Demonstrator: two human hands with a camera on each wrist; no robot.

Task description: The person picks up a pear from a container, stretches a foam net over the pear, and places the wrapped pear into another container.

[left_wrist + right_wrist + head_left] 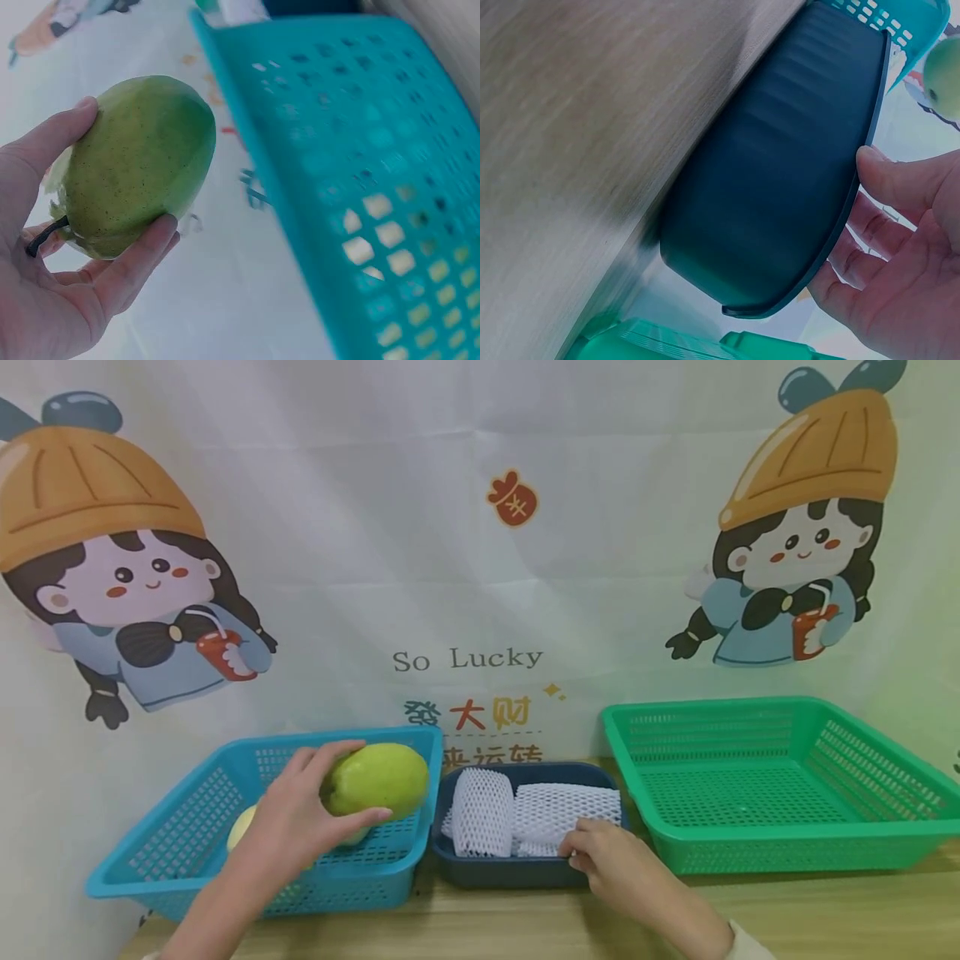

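A green pear [379, 781] with a dark stem is held in my left hand [296, 810], raised over the light-blue basket [375, 889]. In the left wrist view, my thumb and fingers wrap the stem end of the fruit [139, 165]. My right hand [611, 860] is at the front right rim of a dark blue box [517, 872]. The right wrist view shows the thumb on the outer side of that rim [870, 112], with fingertips hidden inside. White foam net sleeves [483, 814] lie in the box, one close to my right fingers.
To the right stands a green basket [787, 852]. Pale fruit [242, 827] lies in the light-blue basket, partly behind my left arm. Behind everything hangs a printed white cloth [480, 552]; the wooden table [495, 931] carries all the containers.
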